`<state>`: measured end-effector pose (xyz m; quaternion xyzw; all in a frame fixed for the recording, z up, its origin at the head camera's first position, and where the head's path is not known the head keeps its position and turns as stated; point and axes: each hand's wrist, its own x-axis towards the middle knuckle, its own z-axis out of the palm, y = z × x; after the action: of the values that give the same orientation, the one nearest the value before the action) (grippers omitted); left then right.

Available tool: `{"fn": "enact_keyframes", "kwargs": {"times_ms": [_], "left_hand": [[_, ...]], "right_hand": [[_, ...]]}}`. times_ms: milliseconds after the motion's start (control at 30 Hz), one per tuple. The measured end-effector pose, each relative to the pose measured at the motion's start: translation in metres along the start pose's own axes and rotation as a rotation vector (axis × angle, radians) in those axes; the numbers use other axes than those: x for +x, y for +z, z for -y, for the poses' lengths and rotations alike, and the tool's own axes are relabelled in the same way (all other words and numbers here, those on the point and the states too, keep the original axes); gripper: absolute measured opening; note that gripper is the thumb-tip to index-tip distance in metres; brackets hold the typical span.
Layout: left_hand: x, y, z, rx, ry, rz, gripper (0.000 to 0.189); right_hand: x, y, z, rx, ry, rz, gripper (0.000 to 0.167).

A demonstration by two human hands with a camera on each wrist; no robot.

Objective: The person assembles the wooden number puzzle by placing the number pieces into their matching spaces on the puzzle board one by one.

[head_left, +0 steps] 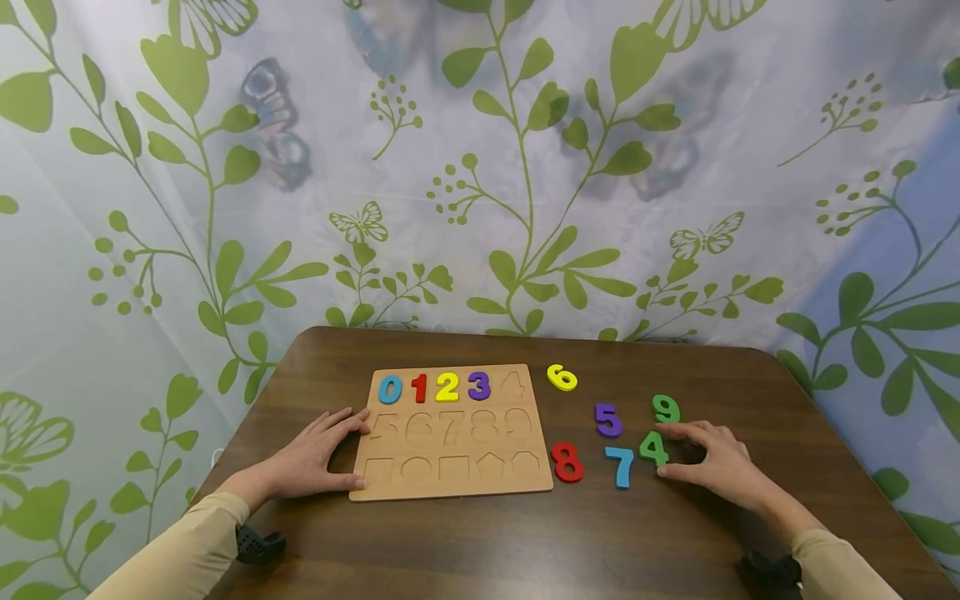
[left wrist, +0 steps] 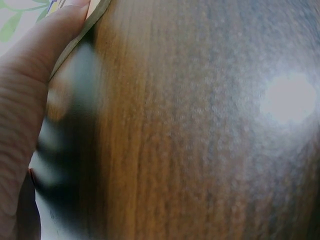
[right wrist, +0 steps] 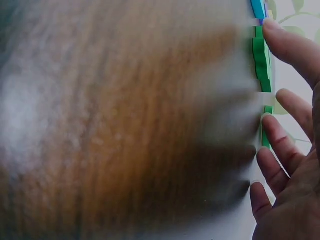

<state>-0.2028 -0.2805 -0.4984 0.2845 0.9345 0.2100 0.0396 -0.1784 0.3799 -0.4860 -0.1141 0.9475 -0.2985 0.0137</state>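
Note:
A wooden number puzzle board [head_left: 459, 443] lies on the table. Set into its top row are a blue 0 [head_left: 390, 389], red 1 [head_left: 419, 388], yellow 2 [head_left: 447, 387] and purple 3 [head_left: 479, 386]. My left hand [head_left: 315, 457] rests at the board's left side, fingertips and thumb touching its edge; the thumb [left wrist: 60, 35] shows in the left wrist view. Over on the right, my right hand [head_left: 716, 465] has thumb and index finger spread at either end of a green 4 [head_left: 654, 449]. A green 9 [head_left: 665, 408] lies just beyond that hand.
Loose numbers lie right of the board: a yellow 6 [head_left: 562, 377], purple 5 [head_left: 608, 420], red 8 [head_left: 567, 462] and light blue 7 [head_left: 620, 467]. The brown table [head_left: 465, 550] ends at a leaf-patterned curtain [head_left: 480, 225]. The board's lower rows show bare recesses.

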Motion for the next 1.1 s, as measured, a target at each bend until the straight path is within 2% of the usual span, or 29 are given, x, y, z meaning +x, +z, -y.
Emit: {"fn": "enact_keyframes", "kwargs": {"times_ms": [1100], "left_hand": [[-0.0007, -0.0003, -0.0002, -0.012, -0.007, -0.002, 0.079]], "right_hand": [[0.0018, 0.0047, -0.0023, -0.061, -0.004, -0.023, 0.065]]}}
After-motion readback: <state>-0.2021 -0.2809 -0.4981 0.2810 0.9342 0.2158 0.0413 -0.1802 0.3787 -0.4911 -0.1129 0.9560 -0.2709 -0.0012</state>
